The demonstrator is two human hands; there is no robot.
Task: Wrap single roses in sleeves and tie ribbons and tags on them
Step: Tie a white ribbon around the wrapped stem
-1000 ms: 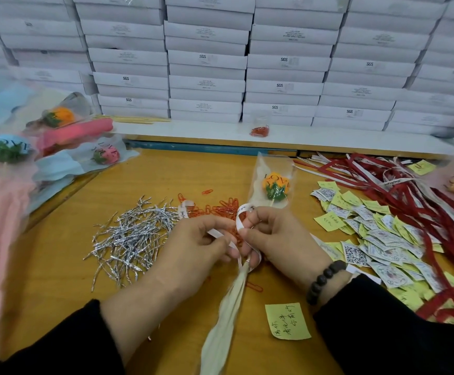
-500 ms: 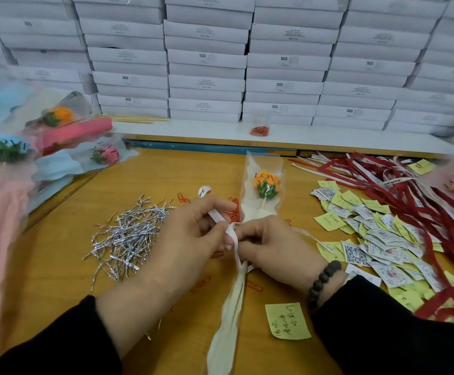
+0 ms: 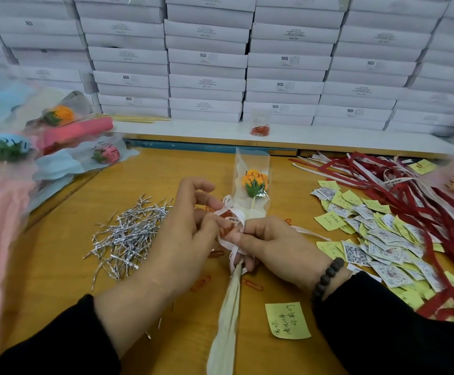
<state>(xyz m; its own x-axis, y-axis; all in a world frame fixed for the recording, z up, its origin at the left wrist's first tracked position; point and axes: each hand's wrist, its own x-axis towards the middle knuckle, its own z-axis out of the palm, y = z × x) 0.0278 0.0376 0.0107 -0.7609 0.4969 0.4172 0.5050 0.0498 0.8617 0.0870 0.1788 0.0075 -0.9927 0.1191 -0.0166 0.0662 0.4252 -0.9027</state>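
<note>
At the centre of the frame, your left hand and right hand both pinch the white ribbon looped around the sleeved orange rose, which lies on the counter pointing toward the stacked white boxes. Silver twist ties lie left of your hands.

I see white boxes stacked high behind the yellow bench. Shiny silver twist wires lie in a heap on it, with orange paper clips near them. A small bag of red bands sits on the white shelf.
</note>
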